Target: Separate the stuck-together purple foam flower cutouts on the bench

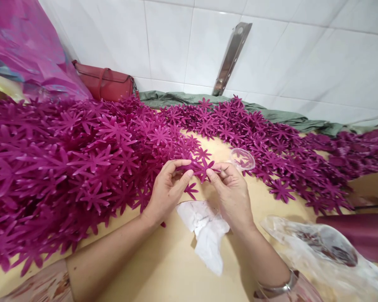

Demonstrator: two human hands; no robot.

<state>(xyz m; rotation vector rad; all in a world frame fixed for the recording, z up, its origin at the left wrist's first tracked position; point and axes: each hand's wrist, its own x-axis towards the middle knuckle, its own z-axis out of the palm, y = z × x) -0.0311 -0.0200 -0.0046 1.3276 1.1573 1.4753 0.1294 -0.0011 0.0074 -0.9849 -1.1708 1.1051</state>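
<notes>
Left hand (164, 188) and right hand (236, 197) pinched magenta flower cutouts (204, 166), seemingly for control, short of the far edge of the tabletop (154, 266).

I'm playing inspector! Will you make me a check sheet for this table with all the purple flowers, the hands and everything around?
Surface: pale yellow table, partly covered.
Job's things: purple flower pieces, heaped at left and spread along the back and right.
Clutter: crumpled white tissue or cloth, clear plastic bag, clear round dish or lid.
Hands: right hand pinches a flower piece; left hand pinches purple too, perhaps the same piece.
Cables: nothing seen for certain.
Surroundings: white tiled wall, metal bracket, red bag, green cloth.
</notes>
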